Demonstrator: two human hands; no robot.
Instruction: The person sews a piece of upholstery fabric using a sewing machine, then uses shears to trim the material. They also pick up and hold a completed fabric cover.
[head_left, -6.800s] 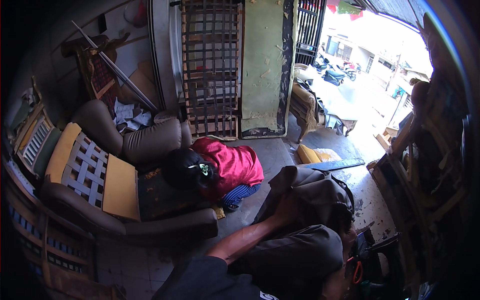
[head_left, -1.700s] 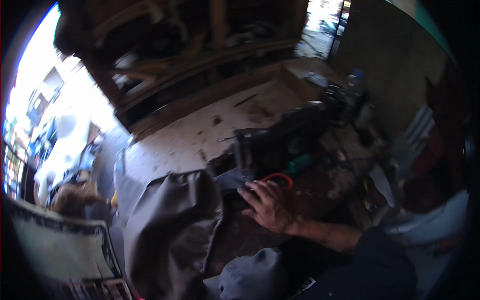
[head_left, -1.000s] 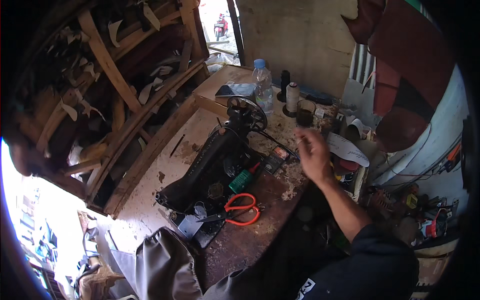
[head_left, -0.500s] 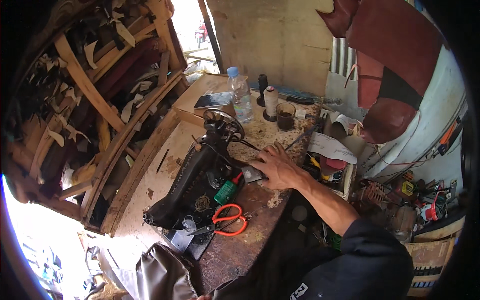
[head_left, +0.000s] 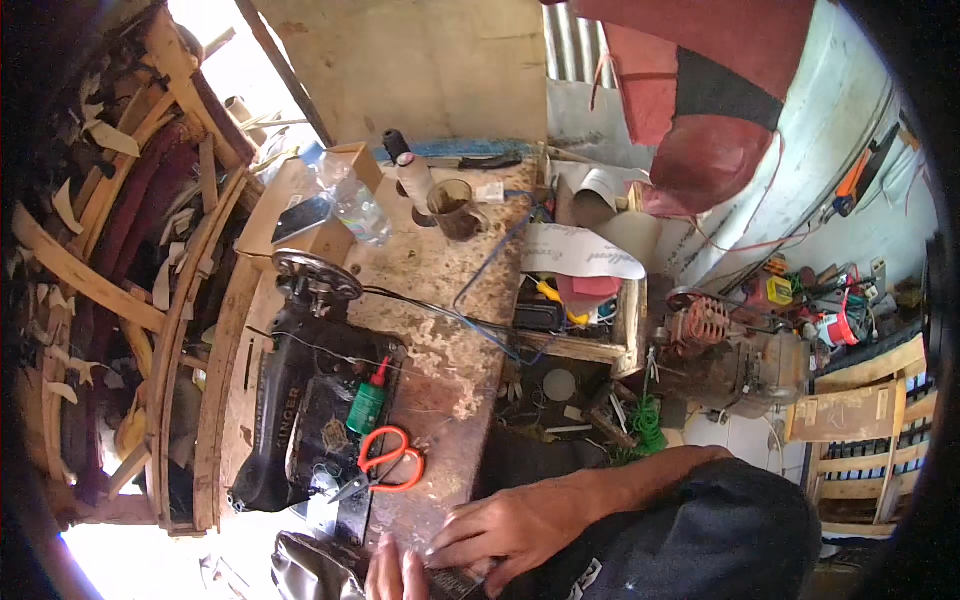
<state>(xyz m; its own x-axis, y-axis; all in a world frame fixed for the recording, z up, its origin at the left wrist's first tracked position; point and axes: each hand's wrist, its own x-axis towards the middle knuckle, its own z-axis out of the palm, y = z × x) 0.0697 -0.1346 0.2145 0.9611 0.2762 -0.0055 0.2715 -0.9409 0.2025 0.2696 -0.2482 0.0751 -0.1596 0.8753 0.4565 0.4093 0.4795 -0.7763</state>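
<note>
My right hand (head_left: 515,530) reaches over the near table edge, its fingers closed over a small dark rectangular block (head_left: 455,582). Close beside the block is my left hand (head_left: 395,575), with only a few outstretched fingers showing at the lower edge. Dark, shiny leather-like material (head_left: 310,570) lies to its left. Just beyond stands a black sewing machine (head_left: 295,415). Orange-handled scissors (head_left: 392,460) rest by its base, blades partly open, next to a green bottle (head_left: 367,405) with a red nozzle.
Farther back on the worn table (head_left: 440,350) are a glass mug (head_left: 455,212), a thread cone (head_left: 413,178), a plastic bottle (head_left: 355,205) and a phone (head_left: 302,217). A wooden frame (head_left: 165,400) stands left. A tool-filled crate (head_left: 632,330) adjoins the right edge.
My right hand has drawn back from beside the sewing machine to the near edge, bringing the dark block. My left fingers have come into fuller view. The view has swung right.
</note>
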